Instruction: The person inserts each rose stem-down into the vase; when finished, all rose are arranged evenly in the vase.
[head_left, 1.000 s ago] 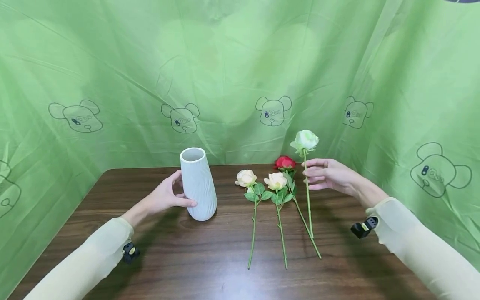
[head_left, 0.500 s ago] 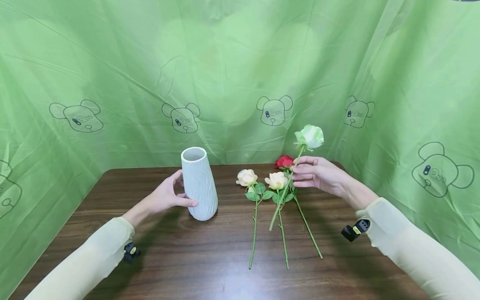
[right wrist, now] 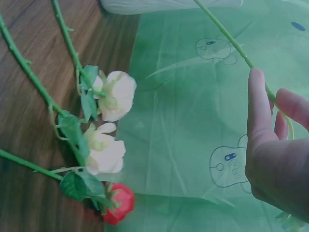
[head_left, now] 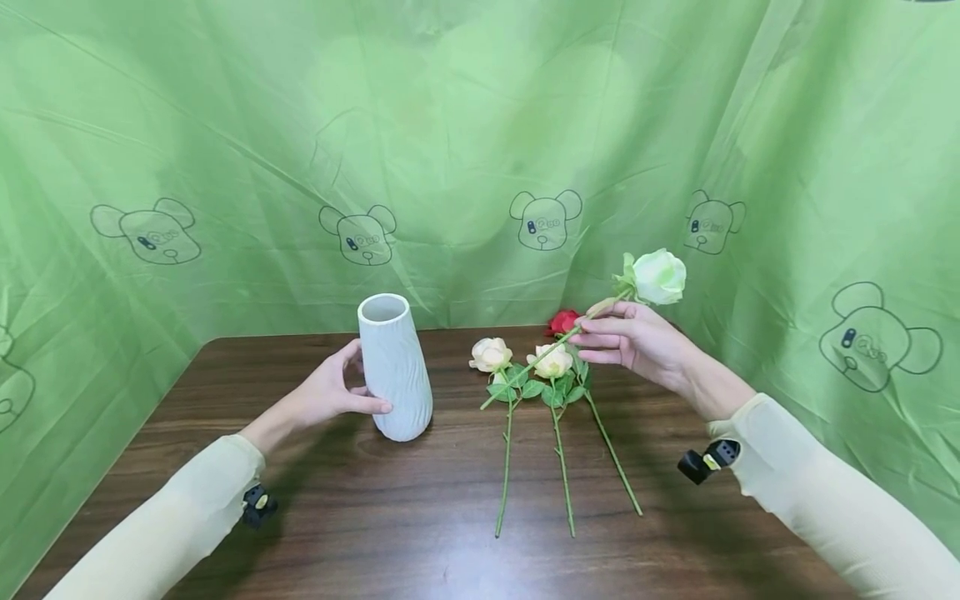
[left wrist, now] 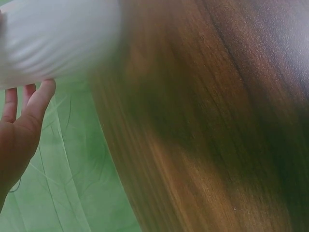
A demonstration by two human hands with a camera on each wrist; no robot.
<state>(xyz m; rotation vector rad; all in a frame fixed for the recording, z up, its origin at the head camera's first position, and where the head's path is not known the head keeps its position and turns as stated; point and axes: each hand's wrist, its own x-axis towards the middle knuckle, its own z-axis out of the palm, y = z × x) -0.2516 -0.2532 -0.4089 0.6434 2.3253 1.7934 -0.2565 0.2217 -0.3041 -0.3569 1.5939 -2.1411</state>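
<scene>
My left hand (head_left: 327, 387) holds a white ribbed vase (head_left: 399, 375) by its left side, thumb across the front. The vase stands upright on the table, mouth up; the left wrist view shows its wall (left wrist: 63, 34) over the fingertips. In my right hand (head_left: 637, 343) a white-green rose (head_left: 658, 277) is pinched by its stem (right wrist: 227, 38). Its bloom points up and right, and the bare stem end slants down left toward the vase, above the lying flowers. Two cream roses (head_left: 491, 356) and a red rose (head_left: 562, 322) lie below that hand.
The dark wooden table (head_left: 420, 517) carries everything. Green cloth (head_left: 450, 167) with printed bear heads hangs behind and at both sides. Stems of the lying roses point toward the near edge, right of the vase.
The rose in my right hand has swung from near upright to slanted, its stem end moving left and up, its bloom right. My right hand shifted slightly left. Left hand and vase stayed put.
</scene>
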